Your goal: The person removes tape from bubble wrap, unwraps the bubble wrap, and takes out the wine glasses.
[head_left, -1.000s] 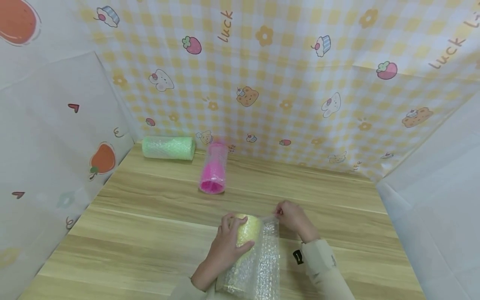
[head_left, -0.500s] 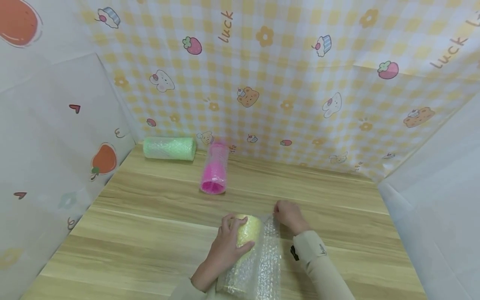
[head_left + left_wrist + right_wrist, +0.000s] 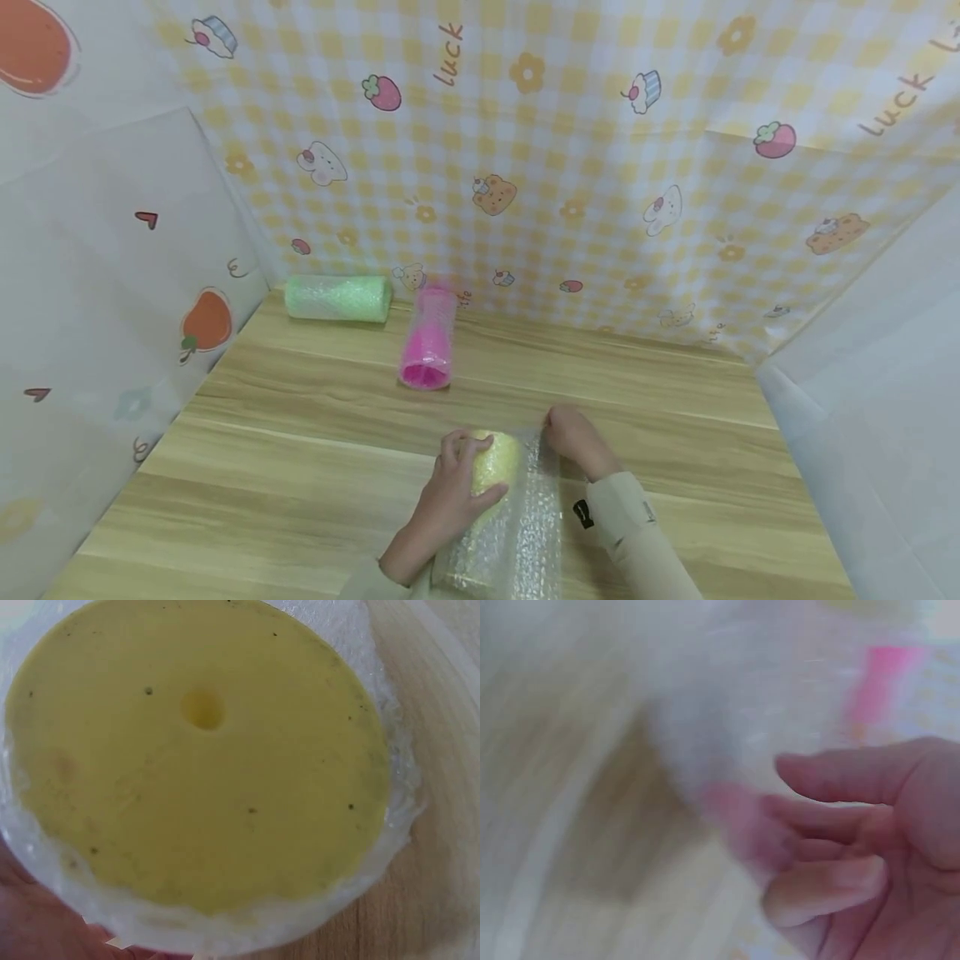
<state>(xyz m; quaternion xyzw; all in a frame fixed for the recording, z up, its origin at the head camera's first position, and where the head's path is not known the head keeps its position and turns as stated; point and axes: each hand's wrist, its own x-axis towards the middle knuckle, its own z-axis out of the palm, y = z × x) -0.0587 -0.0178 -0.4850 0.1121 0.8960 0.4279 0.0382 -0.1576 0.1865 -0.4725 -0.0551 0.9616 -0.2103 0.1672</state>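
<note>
Left hand (image 3: pixel 447 492)'s got a grip on the yellow cylinder (image 3: pixel 493 467), near side of the desk (image 3: pixel 300 467). Right hand (image 3: pixel 576 437)'s at the bubble wrap (image 3: pixel 536 529)'s far end, can't tell if it's pinching.

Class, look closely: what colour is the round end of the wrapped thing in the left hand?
The round end is yellow, seen best in the left wrist view.

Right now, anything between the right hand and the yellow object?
Yes: a loose strip of clear bubble wrap, between the right hand and the yellow object, which the left hand holds. Nothing else visible in that gap; the pink wrapped piece lies farther back, out of the way.
</note>
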